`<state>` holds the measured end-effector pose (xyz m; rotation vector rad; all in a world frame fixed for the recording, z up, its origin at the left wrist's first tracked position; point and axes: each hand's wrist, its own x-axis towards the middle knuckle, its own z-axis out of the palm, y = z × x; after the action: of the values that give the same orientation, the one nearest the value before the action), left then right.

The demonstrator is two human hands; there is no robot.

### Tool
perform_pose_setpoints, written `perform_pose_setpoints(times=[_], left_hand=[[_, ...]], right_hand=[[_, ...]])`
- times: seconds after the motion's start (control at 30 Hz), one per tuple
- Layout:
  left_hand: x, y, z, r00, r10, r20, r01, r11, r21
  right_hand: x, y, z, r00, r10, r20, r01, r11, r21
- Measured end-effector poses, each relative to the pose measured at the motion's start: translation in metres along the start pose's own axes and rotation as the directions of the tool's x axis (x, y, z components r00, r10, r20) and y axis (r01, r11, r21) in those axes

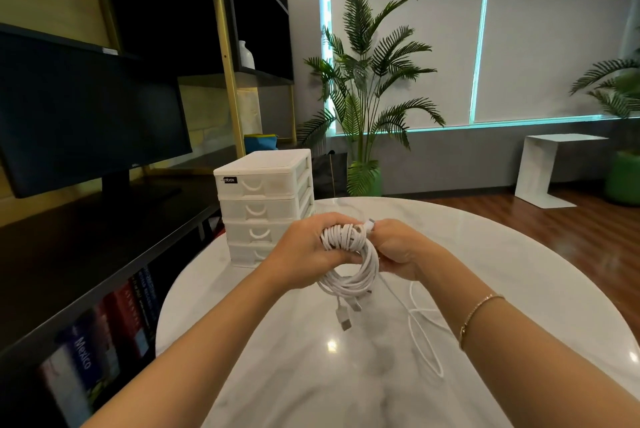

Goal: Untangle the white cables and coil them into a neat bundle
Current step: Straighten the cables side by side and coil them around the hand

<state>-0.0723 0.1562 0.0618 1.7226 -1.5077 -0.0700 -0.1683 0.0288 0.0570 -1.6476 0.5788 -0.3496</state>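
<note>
A coil of white cables (349, 256) hangs above the white marble table (519, 275), with several turns wrapped crosswise around its top. My left hand (304, 251) grips the coil's upper left side. My right hand (394, 247) pinches a cable end with a white plug at the coil's top right. Two USB plugs (344, 318) dangle below the coil. A loose stretch of white cable (424, 334) trails from the bundle and lies in a long loop on the table under my right forearm.
A white four-drawer plastic organiser (266, 202) stands on the table's far left, just behind my left hand. A dark shelf with a monitor (86, 126) and books (104, 334) runs along the left. Potted palms (367, 95) and a white side table (550, 168) stand beyond.
</note>
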Motion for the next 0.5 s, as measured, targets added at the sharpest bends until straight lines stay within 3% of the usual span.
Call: perform_pose_setpoints(times=[0.07,0.17,0.23,0.3,0.4,0.5], left_hand=[[0.001,0.0,0.001,1.0,-0.022,-0.018,0.023,0.999,0.038],[0.003,-0.003,0.003,0.994,-0.103,-0.035,0.105,0.993,0.06],[0.005,-0.007,0.003,0.982,-0.176,-0.069,0.178,0.984,0.024],[0.008,-0.012,0.004,0.965,-0.246,-0.095,0.25,0.968,0.035],[0.01,-0.018,0.009,0.945,-0.307,-0.11,0.31,0.951,0.005],[0.011,-0.019,0.014,0.89,-0.446,-0.1,0.413,0.878,-0.243]], right_hand=[[0.002,0.005,0.002,0.999,0.037,0.007,-0.037,0.998,0.042],[0.001,0.008,0.003,0.994,0.072,-0.081,-0.082,0.988,-0.129],[0.0,0.008,0.003,0.969,0.012,-0.246,-0.054,0.985,-0.164],[-0.003,0.007,0.002,0.924,-0.124,-0.363,0.081,0.988,-0.131],[-0.017,0.006,0.009,0.916,-0.308,-0.257,0.236,0.932,-0.275],[-0.021,0.008,0.017,0.926,-0.339,-0.168,0.18,0.787,-0.59]])
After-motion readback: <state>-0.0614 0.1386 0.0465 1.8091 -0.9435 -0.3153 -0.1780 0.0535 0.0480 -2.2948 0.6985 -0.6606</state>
